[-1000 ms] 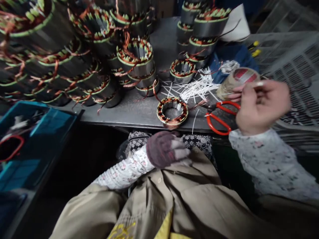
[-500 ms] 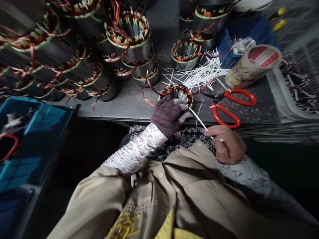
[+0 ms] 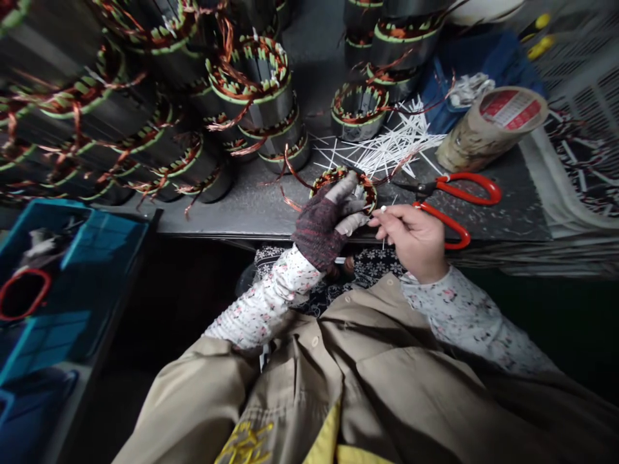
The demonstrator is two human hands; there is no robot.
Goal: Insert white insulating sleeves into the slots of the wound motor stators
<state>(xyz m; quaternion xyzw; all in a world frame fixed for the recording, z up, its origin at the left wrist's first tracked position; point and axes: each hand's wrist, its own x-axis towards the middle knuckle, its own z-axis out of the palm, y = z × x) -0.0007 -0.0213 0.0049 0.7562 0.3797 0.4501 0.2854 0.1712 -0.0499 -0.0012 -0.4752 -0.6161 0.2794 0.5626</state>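
My left hand (image 3: 331,216), in a dark fingerless glove with pale coverings on the fingertips, holds a small motor stator (image 3: 370,193) ringed with copper windings and green insulation. Its fingers lie over the near side and opening, hiding much of it. Close beside the stator's near right edge, my bare right hand (image 3: 411,235) pinches a thin white strip (image 3: 383,209), probably a cable tie; only its pale end shows between the fingers. Copper leads (image 3: 291,169) stick out on the stator's left. Red-handled scissors (image 3: 467,187) lie just beyond my right hand.
Stacked stators (image 3: 261,84) crowd the left and back. Loose white strips (image 3: 394,145) lie behind the held stator. To the right stand a tape roll (image 3: 488,129), a blue bin (image 3: 503,58) and a white basket (image 3: 556,174). A teal bin (image 3: 111,241) sits lower left.
My right hand has moved up and left to the stator, so the white strip's long stretch no longer shows. My left fingers have shifted and spread somewhat over the stator.
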